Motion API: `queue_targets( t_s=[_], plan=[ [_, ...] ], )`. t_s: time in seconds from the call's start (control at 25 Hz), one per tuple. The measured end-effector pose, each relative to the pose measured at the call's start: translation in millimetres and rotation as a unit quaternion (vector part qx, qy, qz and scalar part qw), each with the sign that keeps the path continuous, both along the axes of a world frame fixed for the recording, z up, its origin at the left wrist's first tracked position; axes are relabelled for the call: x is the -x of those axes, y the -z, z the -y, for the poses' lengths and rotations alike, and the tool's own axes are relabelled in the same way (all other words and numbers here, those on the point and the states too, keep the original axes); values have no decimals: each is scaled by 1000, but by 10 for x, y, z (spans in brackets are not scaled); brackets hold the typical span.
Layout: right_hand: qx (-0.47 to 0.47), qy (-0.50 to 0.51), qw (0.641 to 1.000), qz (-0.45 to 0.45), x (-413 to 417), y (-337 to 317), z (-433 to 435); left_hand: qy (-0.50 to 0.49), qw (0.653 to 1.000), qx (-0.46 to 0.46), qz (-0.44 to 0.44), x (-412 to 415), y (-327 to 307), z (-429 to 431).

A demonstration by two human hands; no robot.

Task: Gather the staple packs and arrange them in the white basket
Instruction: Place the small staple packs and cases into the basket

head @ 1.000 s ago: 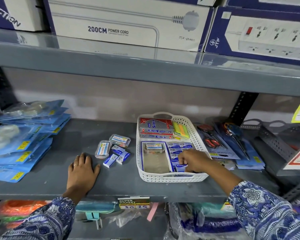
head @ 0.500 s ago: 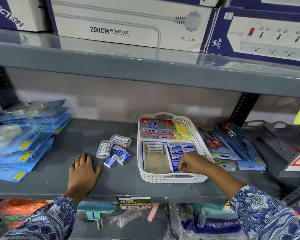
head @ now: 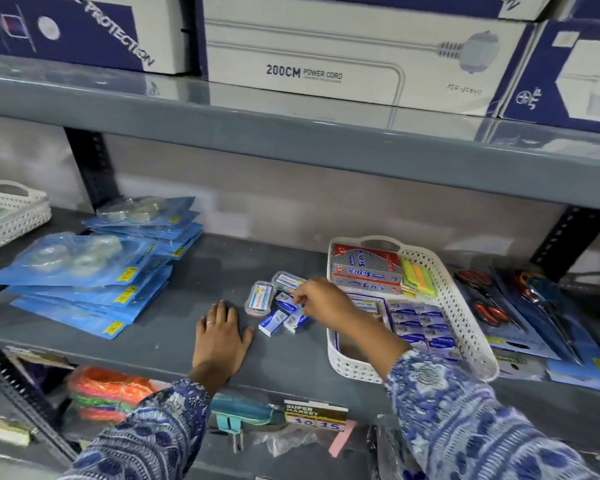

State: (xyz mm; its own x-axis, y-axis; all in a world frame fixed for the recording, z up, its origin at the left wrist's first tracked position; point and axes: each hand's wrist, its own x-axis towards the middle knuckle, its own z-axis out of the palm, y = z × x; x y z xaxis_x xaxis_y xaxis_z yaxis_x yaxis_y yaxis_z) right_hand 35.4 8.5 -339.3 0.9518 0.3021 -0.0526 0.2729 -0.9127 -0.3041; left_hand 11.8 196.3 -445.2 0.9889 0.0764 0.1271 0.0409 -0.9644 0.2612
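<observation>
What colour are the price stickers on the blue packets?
Yellow stickers on the blue packets; head view.

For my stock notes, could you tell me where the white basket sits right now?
In the head view, the white basket sits right of centre on the grey shelf, between the loose staple packs and the packaged scissors.

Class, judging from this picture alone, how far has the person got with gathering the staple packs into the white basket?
Done: rows of blue packs already lie in the white basket. In hand: the right hand reaches the loose packs on the shelf; a grip isn't clear. The left hand rests flat. Left: those loose packs.
</observation>
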Motion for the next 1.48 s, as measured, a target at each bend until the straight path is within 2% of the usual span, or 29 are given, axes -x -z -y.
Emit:
queue_targets(
  t_s=[0.16, 0.56, 0.68, 0.84, 1.0, 1.2, 1.48],
  plan=[
    [160, -85, 983, -26, -93, 172, -276, 0, 1000, -13, 7, 0, -1, -5],
    [278, -144, 949, 31, -139, 307, -281, 4, 1000, -12, 6, -17, 23, -15],
    [241, -137, 961, 21, -107, 227, -239, 6, 1000, -14, 2, -19, 34, -17],
    [97, -79, 992, 17, -14, 18, -188, 7, 1000, -22, 6, -29, 46, -24],
    [-20, -17, 999, 25, 84, -281, 173, 9, 1000, -7, 17, -40, 66, -41],
    [42, 45, 998, 0, 279, -369, 1133, 7, 1000, -8, 9, -51, 70, -22],
    [114, 77, 987, -84, 470, 63, 1783, 5, 1000, 1, 8, -46, 63, -26]
  ],
)
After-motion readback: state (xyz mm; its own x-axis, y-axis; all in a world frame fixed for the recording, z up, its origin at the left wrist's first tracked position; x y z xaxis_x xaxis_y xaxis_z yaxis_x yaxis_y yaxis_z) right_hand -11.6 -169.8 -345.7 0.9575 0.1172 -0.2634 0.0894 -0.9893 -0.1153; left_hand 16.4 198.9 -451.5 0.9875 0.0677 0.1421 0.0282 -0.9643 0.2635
